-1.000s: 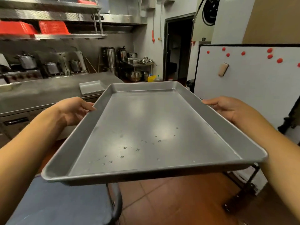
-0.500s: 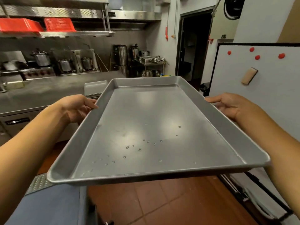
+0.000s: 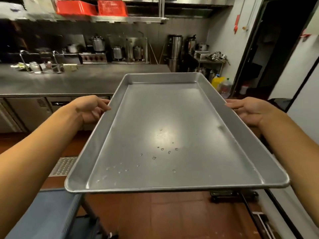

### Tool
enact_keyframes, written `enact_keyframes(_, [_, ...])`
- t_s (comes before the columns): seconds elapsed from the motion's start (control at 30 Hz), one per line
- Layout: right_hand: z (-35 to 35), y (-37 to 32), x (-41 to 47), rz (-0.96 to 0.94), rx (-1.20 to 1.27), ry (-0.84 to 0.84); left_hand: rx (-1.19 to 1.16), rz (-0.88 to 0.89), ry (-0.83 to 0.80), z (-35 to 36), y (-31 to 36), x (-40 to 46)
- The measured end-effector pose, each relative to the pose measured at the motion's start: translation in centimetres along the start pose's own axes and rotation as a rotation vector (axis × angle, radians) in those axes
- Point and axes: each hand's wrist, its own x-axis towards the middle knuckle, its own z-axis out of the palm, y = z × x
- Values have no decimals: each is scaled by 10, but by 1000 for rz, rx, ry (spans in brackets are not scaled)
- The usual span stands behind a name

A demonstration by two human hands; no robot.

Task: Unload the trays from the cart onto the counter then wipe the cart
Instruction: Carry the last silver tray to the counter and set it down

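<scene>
At the lower left of the frame I see the blue cart [image 3: 46, 214], its top corner just under the near left corner of the tray. Above it, my left forearm runs up toward the middle left, where my left hand [image 3: 91, 108] grips the tray's left long rim, thumb on top of the edge and fingers curled beneath it. The steel counter [image 3: 72, 81] stretches across the upper left behind that hand, with faucets and small clutter at its far left end and cabinet doors below its front edge. Higher up, two red baskets [image 3: 93, 7] sit side by side on a wall shelf.

In the centre I hold the metal tray [image 3: 165, 135] in the air, roughly level, long axis pointing away from me; its far end overlaps the counter's right end in the picture, but I cannot tell whether it is above the counter. The tray is bare apart from a scatter of water droplets [image 3: 164, 150] toward its near half. Red-brown floor tiles show under its near rim.

At the middle right, my right hand [image 3: 250, 109] grips the right long rim, thumb lying along the top edge, fingers hidden under the tray. Both hands are well apart, one on each long side. Behind the right hand a yellow jug [image 3: 216, 81] stands on the floor beside a dark doorway.
</scene>
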Motion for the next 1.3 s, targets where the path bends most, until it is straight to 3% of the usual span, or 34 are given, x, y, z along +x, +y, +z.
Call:
enact_keyframes(0.57, [106,-102,336,36,-5,-104,38,44,70,-42,131,301])
enact_keyframes(0.97, [152,-126,604,171,-47,-168,85,-55,19,-67,161,567])
enact_keyframes(1.3, [215,-161,785,259,-115,-193,99,-81,43,-104,203,736])
